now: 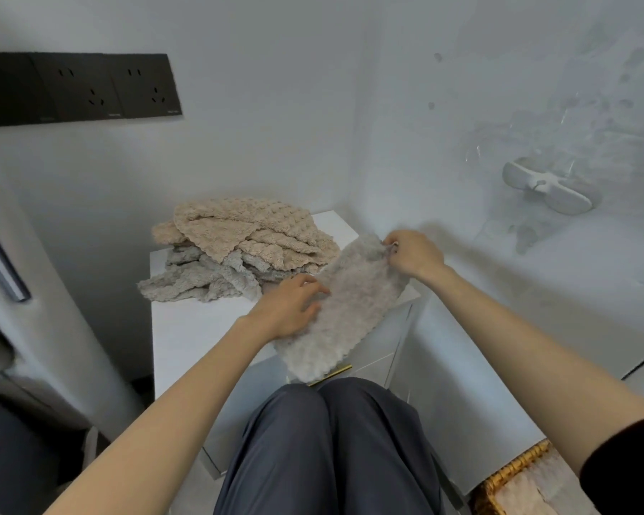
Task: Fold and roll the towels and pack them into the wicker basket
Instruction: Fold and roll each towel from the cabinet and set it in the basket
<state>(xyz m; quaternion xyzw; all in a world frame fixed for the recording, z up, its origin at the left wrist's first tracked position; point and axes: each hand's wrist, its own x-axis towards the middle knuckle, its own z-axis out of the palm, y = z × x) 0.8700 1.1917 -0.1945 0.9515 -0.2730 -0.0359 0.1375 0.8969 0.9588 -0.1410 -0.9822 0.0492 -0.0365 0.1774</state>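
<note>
Grey towel (354, 314) lies as a long strip across the white cabinet (186, 328), left hand (287, 310) resting loose-fingered on its edge, right hand (413, 254) pinching the far end, wicker basket (513, 473) down at bottom right.

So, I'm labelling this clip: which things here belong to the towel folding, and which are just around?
Job: grey towel pinched by the right hand, left hand resting on it; towel pile; wicker basket.
Just there: socket panel; wall holder; cabinet beneath the towels.
</note>
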